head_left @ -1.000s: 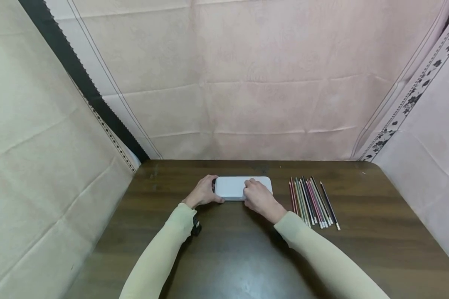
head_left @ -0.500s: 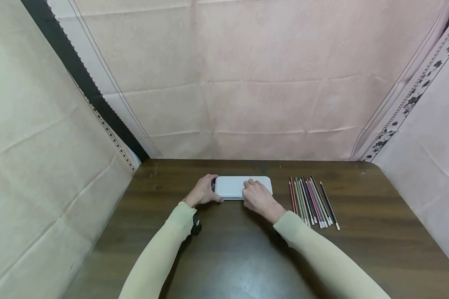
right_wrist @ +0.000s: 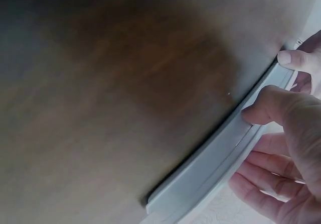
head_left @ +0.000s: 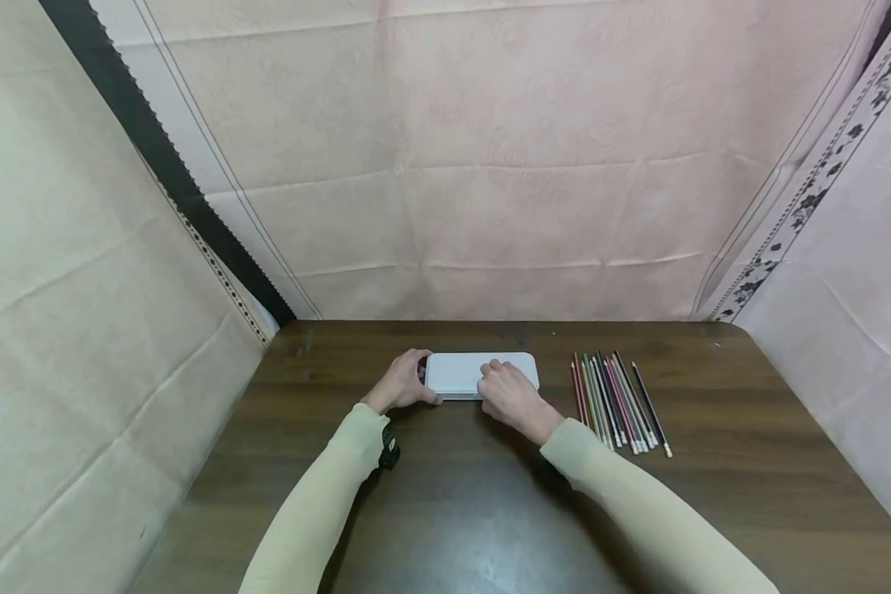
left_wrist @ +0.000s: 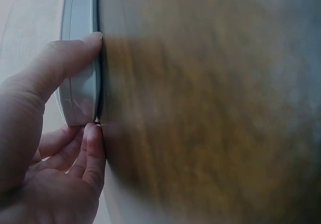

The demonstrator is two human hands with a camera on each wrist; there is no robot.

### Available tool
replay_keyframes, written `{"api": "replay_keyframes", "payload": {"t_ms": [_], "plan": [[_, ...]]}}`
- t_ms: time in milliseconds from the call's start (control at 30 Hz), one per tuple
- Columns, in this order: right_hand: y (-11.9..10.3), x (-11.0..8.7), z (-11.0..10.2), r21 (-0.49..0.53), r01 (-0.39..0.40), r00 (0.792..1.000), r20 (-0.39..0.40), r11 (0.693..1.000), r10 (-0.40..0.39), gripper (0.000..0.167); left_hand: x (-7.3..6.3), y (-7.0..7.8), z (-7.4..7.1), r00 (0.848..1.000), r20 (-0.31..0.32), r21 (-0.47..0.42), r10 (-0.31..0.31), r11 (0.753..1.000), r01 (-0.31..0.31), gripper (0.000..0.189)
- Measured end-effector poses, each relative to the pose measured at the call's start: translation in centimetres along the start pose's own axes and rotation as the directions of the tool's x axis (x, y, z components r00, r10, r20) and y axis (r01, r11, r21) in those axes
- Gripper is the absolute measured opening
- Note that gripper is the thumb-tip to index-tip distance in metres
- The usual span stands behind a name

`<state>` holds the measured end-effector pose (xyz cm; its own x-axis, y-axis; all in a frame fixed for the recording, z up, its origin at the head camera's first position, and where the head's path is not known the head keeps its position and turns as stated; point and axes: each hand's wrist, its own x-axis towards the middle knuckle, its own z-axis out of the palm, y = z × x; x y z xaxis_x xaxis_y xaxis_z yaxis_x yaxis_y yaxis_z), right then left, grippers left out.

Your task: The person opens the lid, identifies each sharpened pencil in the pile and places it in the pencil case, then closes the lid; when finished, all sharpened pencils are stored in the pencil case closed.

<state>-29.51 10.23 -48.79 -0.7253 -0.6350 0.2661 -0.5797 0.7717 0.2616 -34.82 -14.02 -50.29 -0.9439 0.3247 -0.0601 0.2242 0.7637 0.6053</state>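
Observation:
A flat white rectangular case [head_left: 451, 373] with rounded corners lies near the back of the table, its lid down. My left hand [head_left: 403, 383] grips its left end; in the left wrist view the thumb [left_wrist: 75, 56] lies on the front side of the case [left_wrist: 83, 13] and the fingers curl at the end. Over the front edge, right of the middle, my right hand [head_left: 512, 396] holds the case with bent fingers. The right wrist view has that thumb [right_wrist: 266, 108] pressed at the seam of the case [right_wrist: 200, 174], the other fingers behind the lid's edge.
Several pencils [head_left: 616, 404] of different colours lie side by side to the right of the case, close to the right sleeve [head_left: 601, 470]. The brown wooden table [head_left: 445, 511] meets a hanging pale cloth [head_left: 512, 206] at its back edge. A black watch [head_left: 389, 448] is on the left wrist.
Both hands keep their places on the case, and its lid stays down. Only a slight shift of the head view shows.

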Motion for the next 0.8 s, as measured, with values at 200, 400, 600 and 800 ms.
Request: {"api": "replay_keyframes", "payload": {"t_ms": [200,400,600,800], "plan": [[0.4,-0.1,-0.1,0.022,0.009,1.0,0.0,1.0,-0.009,0.009,0.1,-0.1,0.0,1.0,0.012,-0.019,0.013,1.0,-0.013,0.097],[0.9,-0.2,-0.3,0.13,-0.023,1.0,0.007,0.991,0.022,0.008,0.3,-0.2,0.0,1.0,0.012,-0.023,0.006,1.0,-0.005,0.097],[1.6,-0.8,-0.7,0.197,-0.022,0.994,-0.099,0.98,0.042,0.008,0.5,-0.3,0.0,1.0,0.028,-0.043,0.002,0.999,-0.001,0.099],[2.7,-1.6,-1.2,0.269,-0.052,0.982,-0.161,0.962,0.098,0.007,1.5,-1.7,0.6,1.0,0.026,-0.037,0.014,0.999,-0.013,0.103]]}}
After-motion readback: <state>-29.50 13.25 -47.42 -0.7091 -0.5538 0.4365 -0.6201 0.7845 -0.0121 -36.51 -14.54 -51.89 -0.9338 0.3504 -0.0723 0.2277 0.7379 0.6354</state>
